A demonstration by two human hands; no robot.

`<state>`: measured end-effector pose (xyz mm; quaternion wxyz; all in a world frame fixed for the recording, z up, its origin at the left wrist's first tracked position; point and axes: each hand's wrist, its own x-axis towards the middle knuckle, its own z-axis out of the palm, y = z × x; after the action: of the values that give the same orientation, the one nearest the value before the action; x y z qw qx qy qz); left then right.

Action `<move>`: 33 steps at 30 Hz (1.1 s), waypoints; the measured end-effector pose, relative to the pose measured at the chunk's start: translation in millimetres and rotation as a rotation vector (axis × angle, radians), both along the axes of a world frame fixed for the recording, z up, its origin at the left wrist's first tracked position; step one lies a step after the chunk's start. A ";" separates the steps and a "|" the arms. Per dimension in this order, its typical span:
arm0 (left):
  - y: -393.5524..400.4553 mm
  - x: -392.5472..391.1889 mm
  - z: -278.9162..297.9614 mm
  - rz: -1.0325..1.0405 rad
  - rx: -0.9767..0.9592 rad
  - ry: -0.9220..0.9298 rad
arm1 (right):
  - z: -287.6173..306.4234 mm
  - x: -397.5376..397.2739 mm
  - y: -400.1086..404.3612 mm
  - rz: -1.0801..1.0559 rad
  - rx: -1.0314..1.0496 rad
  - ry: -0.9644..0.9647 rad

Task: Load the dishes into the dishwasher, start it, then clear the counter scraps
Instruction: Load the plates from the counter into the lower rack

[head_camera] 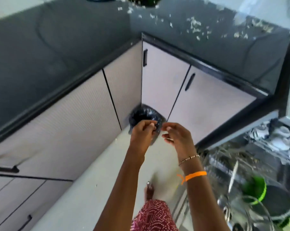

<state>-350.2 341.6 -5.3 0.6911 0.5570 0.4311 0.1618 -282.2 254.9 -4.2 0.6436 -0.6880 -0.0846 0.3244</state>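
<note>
My left hand (142, 132) and my right hand (176, 135) hover close together over a black bin lined with a black bag (141, 115), which stands on the floor in the cabinet corner. The left hand's fingertips are bunched at the bag's rim; blur hides whether they pinch anything. Nothing shows in the right hand's loosely curled fingers. Pale food scraps (194, 25) lie scattered on the dark countertop (74, 39). At the right, the dishwasher (250, 172) stands open, its racks holding white dishes (280, 139), green bowls (255, 189) and a dark pot (277, 202).
Beige cabinet doors (164, 77) with black handles run under the L-shaped counter. A dark dish (144, 0) sits at the counter's far edge. My foot (149, 190) stands on the light floor (91, 189), where a few crumbs lie near the cabinets.
</note>
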 end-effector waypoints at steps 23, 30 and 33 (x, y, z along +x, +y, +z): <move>259.2 240.7 86.2 0.073 0.126 -0.055 | 73.2 266.0 267.8 0.096 0.104 -0.137; 370.4 297.1 90.7 0.102 0.044 -0.080 | 68.3 325.6 371.1 0.116 0.066 -0.053; 414.7 317.4 94.1 0.101 0.020 -0.099 | 71.5 348.4 414.1 0.123 0.024 -0.046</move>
<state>-32.9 756.3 88.8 0.6971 0.5326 0.4223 0.2280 66.1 668.9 67.3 0.6285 -0.6811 -0.1453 0.3465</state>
